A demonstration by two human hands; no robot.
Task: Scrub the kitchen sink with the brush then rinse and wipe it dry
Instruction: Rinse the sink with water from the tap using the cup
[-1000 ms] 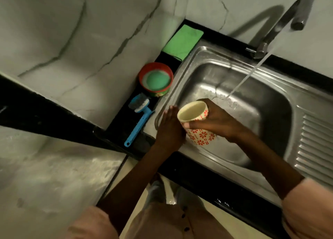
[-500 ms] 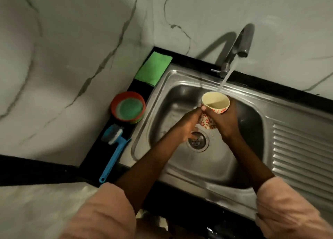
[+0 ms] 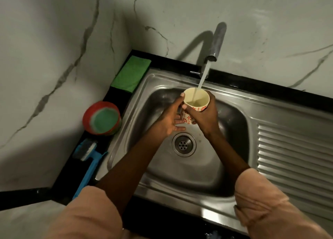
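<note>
So the stainless sink (image 3: 180, 177) sits in a black counter (image 3: 162, 219) tucked into a corner of grey marble-look wall (image 3: 54, 49), basin on the left half and a ribbed draining board (image 3: 295, 155) on its right. The round drain (image 3: 184, 144) is in the middle of the basin floor, and the metal looks wet and shiny around it.

Held over the basin, just above the drain toward the back wall, is a cream cup (image 3: 194, 105) with red flower prints. The right hand (image 3: 205, 117) is wrapped around the cup's side, thumb across the front. The left hand (image 3: 169, 119) is at the cup's other side, thumb up against the rim and fingers stretched loosely under the base, so it's more supporting than gripping. The tap (image 3: 216, 43) pokes out over the back edge of the sink and it's running, with the stream of water (image 3: 202, 78) falling straight into the cup.

On the counter strip left of the sink: a blue scrubbing brush (image 3: 88, 163) lying flat near the front corner, a red tub (image 3: 101, 118) with something green in it behind that, and a folded green cloth (image 3: 131, 73) at the back corner. Both arms have pinkish sleeves (image 3: 261, 201) pushed up.
</note>
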